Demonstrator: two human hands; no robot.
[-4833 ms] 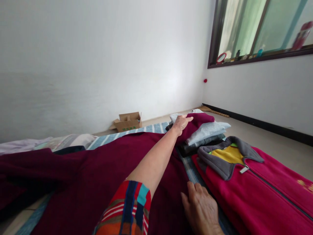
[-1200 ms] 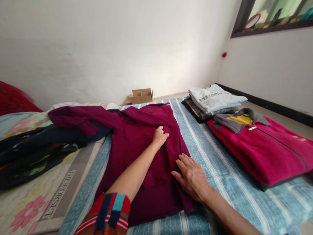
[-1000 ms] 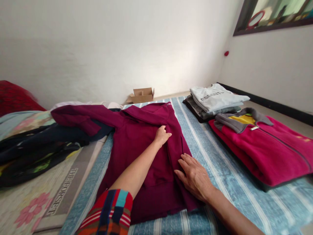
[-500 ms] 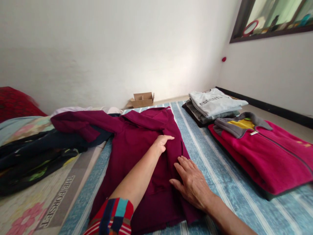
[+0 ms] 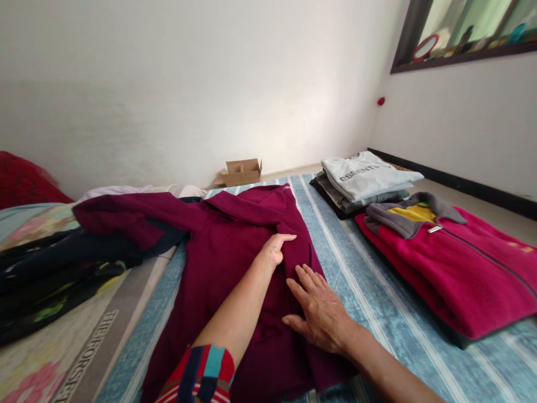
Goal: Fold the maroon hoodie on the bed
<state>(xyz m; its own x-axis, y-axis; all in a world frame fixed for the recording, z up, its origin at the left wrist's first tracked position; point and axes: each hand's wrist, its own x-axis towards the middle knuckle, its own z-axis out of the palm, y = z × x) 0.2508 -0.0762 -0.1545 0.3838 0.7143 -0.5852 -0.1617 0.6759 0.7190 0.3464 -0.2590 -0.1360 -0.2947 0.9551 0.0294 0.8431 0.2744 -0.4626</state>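
Note:
A maroon long-sleeved sweatshirt [image 5: 226, 280] lies spread on the blue striped sheet, its right side folded inward and one sleeve stretched out to the left. My left hand [image 5: 277, 247] rests on its upper right part, a finger stretched out to the right; the other fingers are mostly hidden. Lower and further right, my right hand [image 5: 316, 305] lies flat on the folded edge with its fingers spread. Neither hand grasps the cloth visibly.
To the right lies a folded pink zip jacket [image 5: 453, 268] with a grey collar. Behind it sits a stack of folded clothes topped by a light grey shirt [image 5: 364, 176]. Dark clothes [image 5: 54, 280] are heaped at left. A cardboard box [image 5: 242, 172] stands by the wall.
My right hand has slid slightly left and up along the folded edge. My left hand stays at nearly the same place on the cloth. The view has shifted a little.

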